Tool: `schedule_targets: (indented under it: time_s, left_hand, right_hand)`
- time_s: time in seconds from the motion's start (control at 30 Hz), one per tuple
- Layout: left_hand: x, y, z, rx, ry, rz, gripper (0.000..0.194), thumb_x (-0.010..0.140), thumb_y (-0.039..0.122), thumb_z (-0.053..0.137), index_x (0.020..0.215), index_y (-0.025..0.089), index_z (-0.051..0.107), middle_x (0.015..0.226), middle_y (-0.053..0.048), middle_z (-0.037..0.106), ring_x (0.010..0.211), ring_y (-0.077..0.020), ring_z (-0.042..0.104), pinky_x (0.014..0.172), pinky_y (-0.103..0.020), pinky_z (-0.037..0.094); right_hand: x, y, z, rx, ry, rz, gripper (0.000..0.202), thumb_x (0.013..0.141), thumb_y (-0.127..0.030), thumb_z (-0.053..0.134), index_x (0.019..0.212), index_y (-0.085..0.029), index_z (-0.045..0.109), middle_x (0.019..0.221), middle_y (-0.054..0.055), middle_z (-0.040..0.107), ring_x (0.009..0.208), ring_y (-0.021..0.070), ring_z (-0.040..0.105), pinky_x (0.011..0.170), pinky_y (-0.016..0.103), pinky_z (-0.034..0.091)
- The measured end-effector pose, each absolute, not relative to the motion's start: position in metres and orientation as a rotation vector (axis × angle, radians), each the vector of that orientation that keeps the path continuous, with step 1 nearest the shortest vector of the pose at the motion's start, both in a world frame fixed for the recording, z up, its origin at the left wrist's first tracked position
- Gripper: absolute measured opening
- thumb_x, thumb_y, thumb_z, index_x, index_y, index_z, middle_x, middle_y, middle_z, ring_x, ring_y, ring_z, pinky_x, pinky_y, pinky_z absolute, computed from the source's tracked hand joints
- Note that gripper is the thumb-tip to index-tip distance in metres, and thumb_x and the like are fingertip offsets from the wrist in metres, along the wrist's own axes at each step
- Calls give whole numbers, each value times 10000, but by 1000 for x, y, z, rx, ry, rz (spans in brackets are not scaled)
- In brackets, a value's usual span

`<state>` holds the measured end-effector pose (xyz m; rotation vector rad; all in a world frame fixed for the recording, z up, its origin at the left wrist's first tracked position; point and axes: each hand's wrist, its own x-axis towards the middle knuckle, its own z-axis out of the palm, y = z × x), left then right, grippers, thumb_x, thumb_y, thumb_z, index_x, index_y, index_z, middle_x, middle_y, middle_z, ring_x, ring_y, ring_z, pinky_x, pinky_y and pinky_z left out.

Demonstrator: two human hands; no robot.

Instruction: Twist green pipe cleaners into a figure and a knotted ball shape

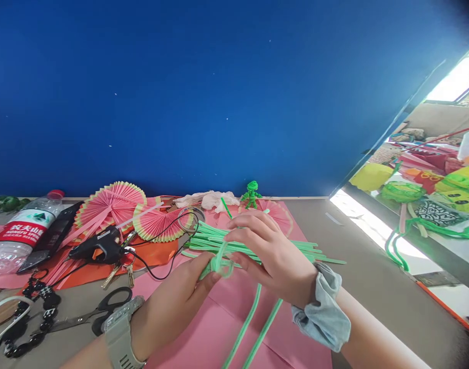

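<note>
My left hand (172, 302) pinches a light green pipe cleaner (218, 264), bent into a small coil between thumb and forefinger. Close on its right, my right hand (274, 248) curls over the same piece, with a strand at its fingertips; their exact grip is partly hidden. Two long green ends (242, 328) run down over the pink paper (203, 338) below my hands. Behind them lies a bundle of straight green pipe cleaners (207, 234), partly covered by my right hand. A small green wound figure (252, 193) stands upright at the back.
Pink paper fans (111, 207) lie left of the bundle, near a black glue gun (98, 246) with its cord and keys (130, 271). Scissors (80, 320), a beaded strap (47, 312) and a plastic bottle (22, 230) are farther left. A blue panel (219, 102) rises behind.
</note>
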<state>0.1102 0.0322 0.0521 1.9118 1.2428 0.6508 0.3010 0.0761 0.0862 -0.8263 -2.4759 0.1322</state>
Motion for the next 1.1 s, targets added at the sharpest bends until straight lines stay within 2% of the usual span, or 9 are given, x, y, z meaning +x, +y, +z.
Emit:
schedule_targets:
  time_s: [0.1,0.17,0.33,0.4,0.53,0.63,0.83,0.97,1.1]
  left_hand:
    - [109,33,48,1902,1285,756,202,903,312,370,1014,241,523,960,-14,620,913,-195,547,846,-298,396]
    - [106,32,46,1870,1297,834,235,897,287,380,1077,251,527,1023,-20,619,954,-201,540,874,-299,393]
    - [103,26,41,1775,1221,907,292,916,297,331,1137,285,522,1066,-11,619,911,-179,554,856,-278,420]
    - [104,24,40,1752,1170,923,298,919,317,329,1154,297,510,1107,-2,603,984,-176,530,902,-271,397]
    - [107,23,37,1650,1120,945,312,918,340,339,1197,309,474,1198,7,545,1128,-168,444,1012,-282,306]
    - [107,20,31,1547,1145,957,316,912,372,340,1185,296,480,1147,-11,548,1072,-168,468,993,-302,336]
    - [104,17,19,1349,1168,961,303,894,436,344,1028,255,547,834,-9,543,838,-166,497,858,-314,444]
    - [104,17,18,1298,1174,962,313,879,470,351,896,239,561,785,-1,510,796,-159,477,851,-312,443]
    - [104,17,20,1241,1190,971,329,855,502,382,989,247,542,859,-10,512,868,-168,473,876,-311,427]
  right_hand:
    - [300,71,87,-814,-2424,-41,94,856,-263,512,912,-200,553,1066,89,559,1055,236,461,930,437,353]
    - [300,69,86,-803,-2385,-83,137,840,-275,536,959,-207,536,1064,87,559,1043,240,471,914,437,352]
    - [291,64,79,-825,-2350,410,547,743,-389,647,1183,-195,386,1126,99,545,1058,232,499,899,378,407]
    - [284,58,75,-888,-2249,587,506,743,-360,653,1152,-211,395,1109,74,561,1036,206,525,873,337,438]
    - [274,45,70,-1049,-2096,684,306,768,-224,583,1038,-221,439,1003,38,609,941,184,583,801,313,480]
    - [272,42,69,-1080,-2076,685,262,769,-192,549,1014,-217,458,985,41,626,951,192,592,809,318,484]
    - [273,45,63,-944,-2103,603,266,797,-180,541,1050,-217,466,1025,33,621,959,161,581,819,281,466]
    - [273,46,61,-891,-2117,595,291,807,-157,539,1079,-225,461,1015,14,605,962,140,561,839,260,444]
    - [273,45,64,-877,-2086,608,345,795,-182,580,1105,-211,433,1054,39,557,1001,153,523,862,275,432]
